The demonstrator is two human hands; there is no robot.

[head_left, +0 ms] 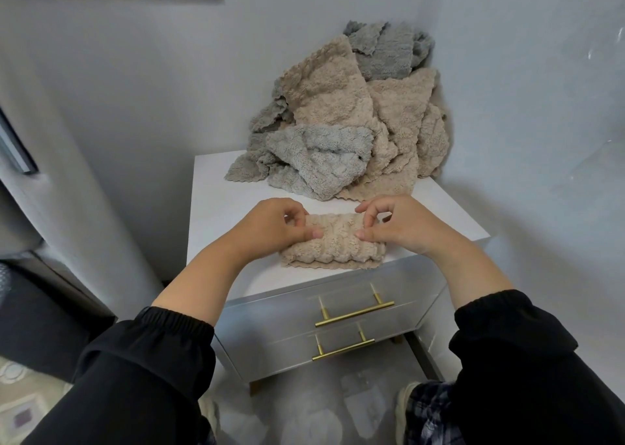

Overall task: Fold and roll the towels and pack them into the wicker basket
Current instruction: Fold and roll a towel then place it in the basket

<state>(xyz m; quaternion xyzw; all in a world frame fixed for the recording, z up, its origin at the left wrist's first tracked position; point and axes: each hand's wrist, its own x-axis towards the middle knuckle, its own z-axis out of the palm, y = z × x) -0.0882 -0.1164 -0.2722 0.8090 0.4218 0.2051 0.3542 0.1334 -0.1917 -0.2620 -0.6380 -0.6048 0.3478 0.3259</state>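
The left hand (274, 224) pinches one end of the beige towel (334, 246), which lies by the front edge of the counter (220, 214). The right hand (399, 228) pinches the other end. I'd judge the rolling is half done, and the next turn needs even pressure. The towel pile (338, 123) fills the back right corner.

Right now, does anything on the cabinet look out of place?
Only the pile: a crumpled heap slumped against the wall. Left hand and right hand pinch the beige towel, folded neatly at the cabinet front.
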